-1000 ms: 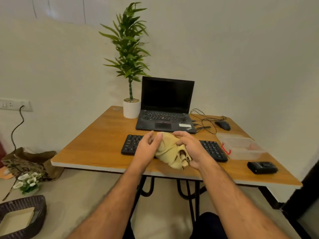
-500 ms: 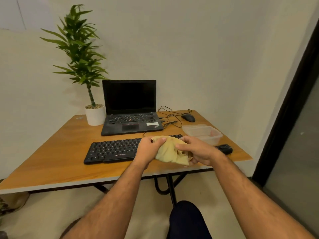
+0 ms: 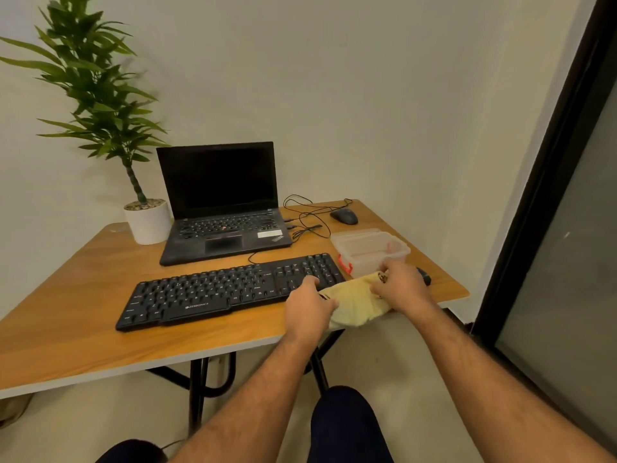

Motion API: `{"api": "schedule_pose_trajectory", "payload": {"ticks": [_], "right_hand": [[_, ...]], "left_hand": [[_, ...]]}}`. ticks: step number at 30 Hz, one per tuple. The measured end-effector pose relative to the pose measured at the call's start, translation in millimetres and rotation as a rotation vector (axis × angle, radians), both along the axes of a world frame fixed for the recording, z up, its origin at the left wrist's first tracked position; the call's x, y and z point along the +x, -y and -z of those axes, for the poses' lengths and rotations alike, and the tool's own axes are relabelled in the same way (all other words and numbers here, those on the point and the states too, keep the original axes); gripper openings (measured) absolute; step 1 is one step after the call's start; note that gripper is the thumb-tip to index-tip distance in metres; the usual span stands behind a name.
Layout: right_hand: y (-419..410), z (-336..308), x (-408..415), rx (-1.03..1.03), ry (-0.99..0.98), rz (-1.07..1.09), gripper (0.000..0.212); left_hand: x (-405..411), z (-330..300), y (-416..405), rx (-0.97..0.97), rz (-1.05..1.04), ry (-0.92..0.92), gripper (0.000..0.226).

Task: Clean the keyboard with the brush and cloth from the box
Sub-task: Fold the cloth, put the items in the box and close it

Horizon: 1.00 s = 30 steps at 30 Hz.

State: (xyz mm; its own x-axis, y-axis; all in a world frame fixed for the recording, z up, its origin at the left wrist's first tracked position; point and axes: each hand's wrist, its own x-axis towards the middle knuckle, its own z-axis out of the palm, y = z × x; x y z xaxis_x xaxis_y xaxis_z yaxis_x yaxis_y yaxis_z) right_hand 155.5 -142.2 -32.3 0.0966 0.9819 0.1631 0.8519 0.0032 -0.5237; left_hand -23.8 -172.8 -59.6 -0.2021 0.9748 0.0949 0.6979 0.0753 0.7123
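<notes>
A black keyboard point(image 3: 213, 292) lies across the front of the wooden table point(image 3: 83, 332). A yellow cloth point(image 3: 355, 304) is stretched between my two hands at the keyboard's right end, near the table's front edge. My left hand point(image 3: 310, 307) grips its left side and my right hand point(image 3: 402, 287) grips its right side. Just behind my right hand stands the clear plastic box point(image 3: 367, 250) with a red latch, open on top. No brush can be seen.
An open black laptop point(image 3: 220, 202) stands behind the keyboard, with a potted plant point(image 3: 147, 220) to its left. A black mouse point(image 3: 344, 216) and loose cables point(image 3: 307, 222) lie at the back right. A small black object point(image 3: 424, 277) peeks from behind my right hand. A dark door frame point(image 3: 541, 182) rises at right.
Both hands have carried the cloth from the middle of the keyboard to its right end, close to the box. My view has swung to the right.
</notes>
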Motion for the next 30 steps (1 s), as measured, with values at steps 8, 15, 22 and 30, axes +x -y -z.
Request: {"api": "schedule_pose_trajectory", "payload": {"ticks": [8,15,22,30], "right_hand": [[11,0,-14,0.294,0.396,0.015,0.024],[10,22,-34,0.176,0.57,-0.089,0.024],[20,-1,-87,0.325,0.394,-0.167,0.024],[20,-2,-163,0.048,0.366,-0.404,0.059]], "left_hand": [[-1,3,10,0.122,0.082,-0.339,0.032],[-32,-6,16,0.214,0.101,-0.415,0.045],[-114,-10,23,0.268,0.063,-0.48,0.05],[-206,-4,46,0.097,-0.043,-0.571,0.064]]}}
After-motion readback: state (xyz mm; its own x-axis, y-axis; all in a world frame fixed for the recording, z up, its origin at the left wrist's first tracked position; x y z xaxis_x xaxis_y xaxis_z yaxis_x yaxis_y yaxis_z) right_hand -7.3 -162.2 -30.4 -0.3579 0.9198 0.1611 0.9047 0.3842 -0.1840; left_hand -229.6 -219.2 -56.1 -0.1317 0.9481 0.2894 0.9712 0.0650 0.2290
